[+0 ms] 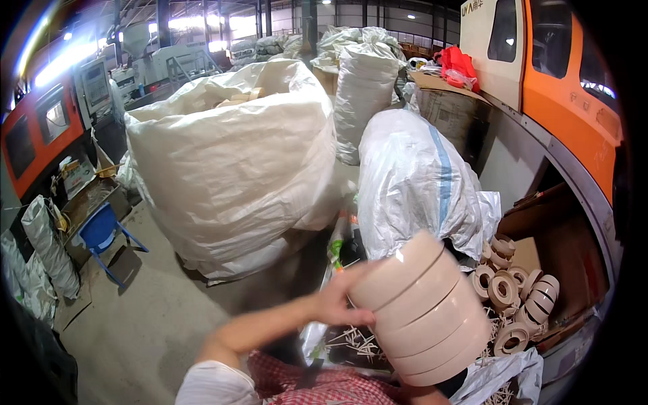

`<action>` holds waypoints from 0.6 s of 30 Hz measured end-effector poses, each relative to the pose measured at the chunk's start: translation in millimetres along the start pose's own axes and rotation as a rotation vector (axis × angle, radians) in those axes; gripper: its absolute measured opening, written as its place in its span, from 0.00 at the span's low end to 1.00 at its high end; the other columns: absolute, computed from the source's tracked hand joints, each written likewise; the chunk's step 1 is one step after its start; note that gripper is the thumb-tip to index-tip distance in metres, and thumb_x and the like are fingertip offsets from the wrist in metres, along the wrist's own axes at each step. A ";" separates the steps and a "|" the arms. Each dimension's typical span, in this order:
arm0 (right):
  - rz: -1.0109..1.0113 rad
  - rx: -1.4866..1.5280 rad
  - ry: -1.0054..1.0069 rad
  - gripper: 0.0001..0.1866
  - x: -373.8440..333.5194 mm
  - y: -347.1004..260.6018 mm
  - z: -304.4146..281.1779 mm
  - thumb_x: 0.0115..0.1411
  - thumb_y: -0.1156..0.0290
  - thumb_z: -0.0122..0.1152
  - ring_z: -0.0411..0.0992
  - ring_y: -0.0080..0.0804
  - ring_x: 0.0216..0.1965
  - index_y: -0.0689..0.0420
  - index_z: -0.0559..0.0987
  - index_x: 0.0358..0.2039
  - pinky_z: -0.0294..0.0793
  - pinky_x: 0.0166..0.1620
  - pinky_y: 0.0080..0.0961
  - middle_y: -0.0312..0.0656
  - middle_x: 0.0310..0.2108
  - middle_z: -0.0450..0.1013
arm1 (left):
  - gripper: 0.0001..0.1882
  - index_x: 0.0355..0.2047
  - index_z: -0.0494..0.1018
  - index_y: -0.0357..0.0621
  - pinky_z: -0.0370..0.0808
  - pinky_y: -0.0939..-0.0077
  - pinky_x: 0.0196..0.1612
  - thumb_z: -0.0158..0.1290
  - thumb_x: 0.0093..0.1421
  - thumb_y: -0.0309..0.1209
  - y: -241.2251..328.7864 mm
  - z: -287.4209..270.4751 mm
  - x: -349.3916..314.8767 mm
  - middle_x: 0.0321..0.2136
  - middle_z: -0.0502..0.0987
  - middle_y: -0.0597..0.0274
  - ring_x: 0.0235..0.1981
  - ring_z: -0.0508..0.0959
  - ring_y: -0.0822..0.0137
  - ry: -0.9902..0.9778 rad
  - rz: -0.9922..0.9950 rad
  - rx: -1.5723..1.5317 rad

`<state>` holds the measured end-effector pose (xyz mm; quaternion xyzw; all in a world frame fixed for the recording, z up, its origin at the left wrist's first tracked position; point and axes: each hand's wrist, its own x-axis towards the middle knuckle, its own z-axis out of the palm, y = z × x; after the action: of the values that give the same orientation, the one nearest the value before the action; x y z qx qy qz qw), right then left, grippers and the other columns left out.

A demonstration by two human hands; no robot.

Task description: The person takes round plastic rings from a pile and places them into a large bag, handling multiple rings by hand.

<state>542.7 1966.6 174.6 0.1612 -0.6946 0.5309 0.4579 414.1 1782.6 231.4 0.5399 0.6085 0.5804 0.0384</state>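
Note:
A stack of several beige plastic rings (422, 310) is held tilted in front of me, its upper end leaning to the left. My left hand (343, 297) grips the stack's upper left side, with the thumb across the face of a ring and the fingers partly behind it. Below the stack only a bit of my right arm (422, 395) shows; the stack hides that hand's fingers, so its grip cannot be seen. To the right, loose beige rings (503, 289) lie heaped in a large cardboard box (570, 250).
A huge white woven sack (236, 155) holding beige pieces stands ahead left. Beside it sits a full white sack with a blue stripe (412, 175). Thin plastic scraps (358, 343) lie below. A blue chair (101, 229) stands left, an orange machine (574, 88) right.

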 end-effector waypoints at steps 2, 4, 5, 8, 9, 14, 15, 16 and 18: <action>-0.196 -0.087 -0.083 0.37 86.2 -4.7 22.4 0.56 0.68 0.56 0.57 0.46 0.59 0.58 0.51 0.63 0.56 0.60 0.39 0.55 0.59 0.55 | 0.39 0.56 0.60 0.33 0.61 0.67 0.57 0.60 0.51 0.43 38.4 -38.7 37.8 0.53 0.66 0.48 0.54 0.67 0.60 0.035 0.257 0.037; -0.337 -0.042 -0.096 0.38 168.8 3.8 85.1 0.55 0.66 0.57 0.56 0.48 0.60 0.58 0.51 0.63 0.54 0.61 0.41 0.57 0.60 0.54 | 0.35 0.56 0.60 0.33 0.62 0.68 0.56 0.57 0.53 0.41 82.6 -99.7 46.9 0.53 0.67 0.49 0.53 0.67 0.62 0.291 0.286 0.242; -0.440 -0.105 -0.045 0.38 211.4 -6.5 112.0 0.55 0.65 0.58 0.55 0.49 0.60 0.58 0.51 0.63 0.53 0.61 0.41 0.59 0.60 0.54 | 0.33 0.55 0.61 0.33 0.62 0.69 0.56 0.56 0.54 0.40 114.3 -128.9 55.4 0.52 0.67 0.50 0.53 0.68 0.62 0.456 0.342 0.344; -0.573 -0.595 0.221 0.38 275.1 -25.5 143.7 0.53 0.66 0.61 0.57 0.52 0.58 0.56 0.55 0.61 0.57 0.60 0.42 0.61 0.58 0.55 | 0.27 0.54 0.61 0.33 0.63 0.70 0.55 0.52 0.58 0.37 153.4 -189.2 73.5 0.51 0.68 0.51 0.51 0.68 0.65 0.895 0.608 0.501; -0.574 -0.449 0.029 0.34 273.6 -25.0 134.3 0.53 0.67 0.60 0.58 0.52 0.58 0.57 0.60 0.59 0.57 0.60 0.40 0.58 0.57 0.59 | 0.26 0.54 0.61 0.33 0.64 0.70 0.55 0.50 0.59 0.35 158.0 -196.9 72.7 0.50 0.68 0.51 0.51 0.68 0.66 0.973 0.654 0.534; -0.403 -0.303 -0.519 0.18 151.6 79.2 59.6 0.50 0.71 0.59 0.69 0.45 0.44 0.56 0.74 0.44 0.68 0.49 0.38 0.45 0.41 0.72 | 0.19 0.52 0.64 0.35 0.66 0.72 0.53 0.46 0.64 0.32 13.2 -173.3 30.7 0.48 0.70 0.54 0.49 0.70 0.68 0.793 -0.031 0.393; -0.313 -0.339 -0.572 0.18 113.8 127.3 36.0 0.49 0.70 0.61 0.71 0.46 0.42 0.57 0.75 0.42 0.69 0.47 0.36 0.47 0.39 0.74 | 0.20 0.52 0.64 0.35 0.66 0.74 0.52 0.48 0.63 0.33 -45.2 -148.1 12.5 0.47 0.71 0.56 0.48 0.71 0.67 0.669 -0.292 0.316; 0.108 -0.411 -0.812 0.18 91.6 139.3 18.9 0.48 0.69 0.62 0.72 0.46 0.40 0.58 0.76 0.41 0.71 0.45 0.35 0.47 0.36 0.75 | 0.22 0.53 0.64 0.34 0.66 0.74 0.51 0.50 0.60 0.32 -120.4 -155.6 -38.7 0.48 0.71 0.58 0.47 0.71 0.68 0.530 -0.467 0.369; 0.309 -0.661 -0.832 0.19 30.8 202.0 -70.5 0.47 0.64 0.64 0.71 0.47 0.42 0.54 0.77 0.41 0.70 0.45 0.39 0.46 0.37 0.74 | 0.29 0.54 0.63 0.33 0.62 0.70 0.57 0.57 0.54 0.32 -188.5 -46.3 -51.2 0.53 0.67 0.52 0.55 0.66 0.61 0.339 -0.836 0.303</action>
<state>415.7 2114.7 81.5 0.1012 -0.9622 0.2371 0.0881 288.7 1764.2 75.8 0.1461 0.8491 0.4996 0.0896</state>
